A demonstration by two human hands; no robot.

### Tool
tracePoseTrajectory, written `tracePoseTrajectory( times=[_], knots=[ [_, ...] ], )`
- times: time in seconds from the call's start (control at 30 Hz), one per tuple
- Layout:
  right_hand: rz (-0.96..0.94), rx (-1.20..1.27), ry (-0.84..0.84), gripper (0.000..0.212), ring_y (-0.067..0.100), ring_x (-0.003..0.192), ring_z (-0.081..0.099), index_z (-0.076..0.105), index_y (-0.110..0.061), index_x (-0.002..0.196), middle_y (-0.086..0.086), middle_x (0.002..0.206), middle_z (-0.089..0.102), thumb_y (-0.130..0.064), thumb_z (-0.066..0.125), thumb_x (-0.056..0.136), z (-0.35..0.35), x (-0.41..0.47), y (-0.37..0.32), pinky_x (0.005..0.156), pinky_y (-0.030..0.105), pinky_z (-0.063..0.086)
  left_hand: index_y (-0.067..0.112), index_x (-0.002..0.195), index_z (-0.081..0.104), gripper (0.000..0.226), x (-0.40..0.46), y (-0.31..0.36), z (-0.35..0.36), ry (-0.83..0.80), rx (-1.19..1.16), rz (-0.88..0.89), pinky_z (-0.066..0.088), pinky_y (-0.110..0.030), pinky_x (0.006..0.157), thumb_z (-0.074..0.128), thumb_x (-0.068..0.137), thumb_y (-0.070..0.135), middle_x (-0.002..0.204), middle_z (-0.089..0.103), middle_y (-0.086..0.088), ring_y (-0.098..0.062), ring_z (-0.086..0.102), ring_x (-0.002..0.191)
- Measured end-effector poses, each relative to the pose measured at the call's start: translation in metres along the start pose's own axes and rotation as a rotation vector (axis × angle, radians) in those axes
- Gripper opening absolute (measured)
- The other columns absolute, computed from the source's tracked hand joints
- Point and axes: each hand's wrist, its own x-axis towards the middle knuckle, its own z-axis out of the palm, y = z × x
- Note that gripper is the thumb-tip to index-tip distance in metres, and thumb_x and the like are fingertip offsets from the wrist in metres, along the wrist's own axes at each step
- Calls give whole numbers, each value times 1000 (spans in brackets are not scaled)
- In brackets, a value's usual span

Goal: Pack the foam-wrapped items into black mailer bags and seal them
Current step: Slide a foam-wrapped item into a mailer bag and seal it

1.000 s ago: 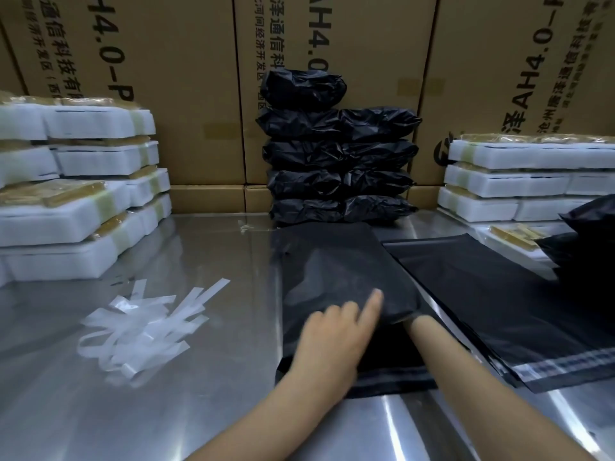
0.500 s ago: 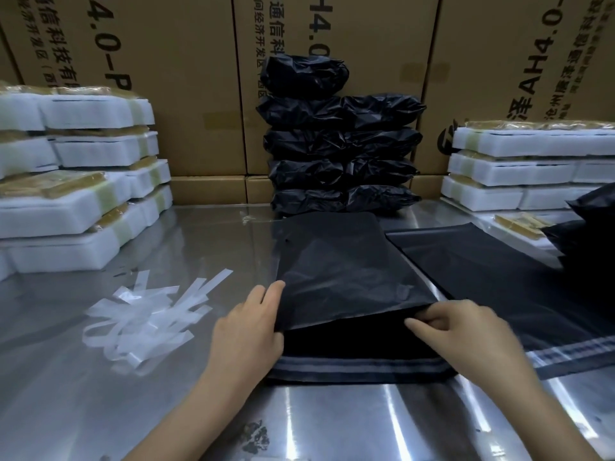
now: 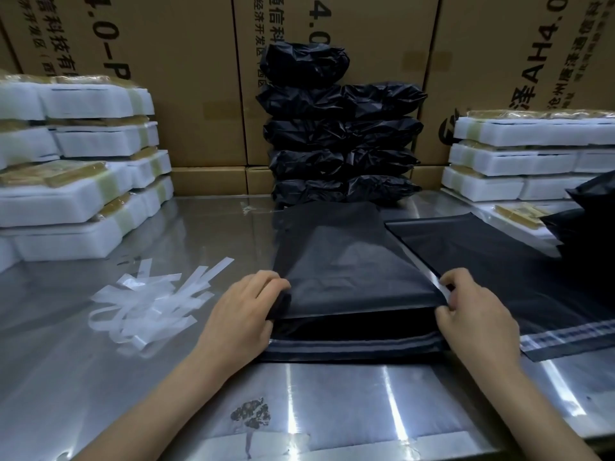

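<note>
Lying flat near the middle of the steel desk (image 3: 100,377), toward its front edge, a black mailer bag (image 3: 346,261) has its open mouth facing the person. Its upper layer is lifted off the lower one, leaving a dark gap, and the grey adhesive flap (image 3: 352,347) lies flat on the desk below the opening. The left hand (image 3: 243,314) grips the upper layer at the mouth's left corner, fingers curled over the film. The right hand (image 3: 472,314) pinches the same layer at the right corner, fingers bent around its edge. Whatever fills the bag is hidden by the black film.

Just right of it, partly overlapped, a second flat black mailer (image 3: 499,271) lies with its printed strip toward the front edge. More black film bunches at the right edge of the desk.

Left of the hands, a loose heap of clear peeled strips (image 3: 146,304) sits on the steel. At the back edge, in the middle, a stack of filled black bags (image 3: 339,134) rises against tall cardboard cartons (image 3: 186,78). Stacks of white foam-wrapped items (image 3: 76,154) stand at the left back corner, and another such stack (image 3: 532,154) stands at the right back corner.
</note>
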Motion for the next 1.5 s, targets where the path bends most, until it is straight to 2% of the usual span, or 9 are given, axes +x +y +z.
tracePoseTrajectory(
  times=[0.07, 0.17, 0.33, 0.6, 0.77, 0.97, 1.23, 1.33, 1.5],
  knots=[
    [-19, -115, -95, 44, 18, 77, 43, 49, -21, 122, -5, 88, 49, -9, 57, 81, 4, -5, 6, 47, 27, 24, 18, 126, 55, 68, -1, -5, 5, -68, -21, 3, 33, -36, 107, 55, 64, -9, 136, 49, 2, -22, 45, 128],
    [-138, -220, -212, 67, 19, 103, 45, 32, -31, 145, -1, 128, 42, -9, 51, 85, 8, -12, 13, 62, 27, 40, 28, 147, 28, 78, -3, -12, 11, -185, -29, 6, -2, -25, 114, 45, 79, -5, 156, 15, 14, -10, 7, 146],
    [-351, -325, -331, 80, 12, 140, 22, 14, -38, 152, -16, 158, 15, -1, 43, 87, 5, -9, 11, 102, 24, 36, 35, 150, 12, 70, -1, -26, 15, -370, -28, 82, -3, -16, 113, 34, 92, 3, 154, 0, 23, -1, 1, 145],
    [-297, -351, -558, 77, 14, 145, 9, 10, -32, 153, -14, 159, 6, -3, 40, 88, 0, 3, 4, 115, 33, 24, 37, 145, 32, 62, 12, -25, 0, -518, -36, 17, 19, -27, 115, 45, 85, 26, 154, 24, 17, -5, 29, 138],
    [-448, -167, -585, 90, 12, 145, 1, 8, -31, 153, -12, 158, 5, -48, 59, 82, -8, 5, -25, 119, 33, 12, 27, 146, 31, 80, 37, 6, -8, -429, -23, 124, 24, -26, 111, 46, 73, 56, 152, 31, 8, -10, 30, 138],
    [-371, 230, -329, 43, 13, 125, 45, 52, -24, 133, -6, 131, 56, -26, 47, 91, 32, 11, -76, 107, 31, 32, 14, 136, 46, 43, 74, 46, 28, -234, -134, 68, 36, -34, 103, 41, 96, 30, 140, 45, 0, -19, 44, 126],
    [-52, -22, -91, 35, 23, 89, 56, 50, -18, 74, -1, 83, 60, -36, 35, 99, 57, 24, -45, 82, 37, 36, 25, 131, 50, 72, 57, 19, 51, -163, -175, -105, 39, -28, 95, 35, 82, 75, 123, 47, 10, -12, 43, 115],
    [-66, -65, -17, 37, 23, 84, 56, 51, -17, 71, -1, 79, 61, -37, 36, 99, 56, 23, -45, 81, 36, 35, 27, 135, 44, 84, 56, 17, 48, -160, -195, -79, 37, -27, 96, 41, 71, 82, 129, 45, 13, -10, 42, 118],
    [-417, 27, -40, 29, 18, 88, 59, 67, -20, 96, -6, 89, 67, -42, 48, 93, 57, 13, -72, 83, 32, 38, 24, 138, 42, 74, 59, 26, 47, -153, -169, 65, 38, -24, 93, 61, 71, 51, 131, 47, 9, -13, 46, 118]
  ],
)
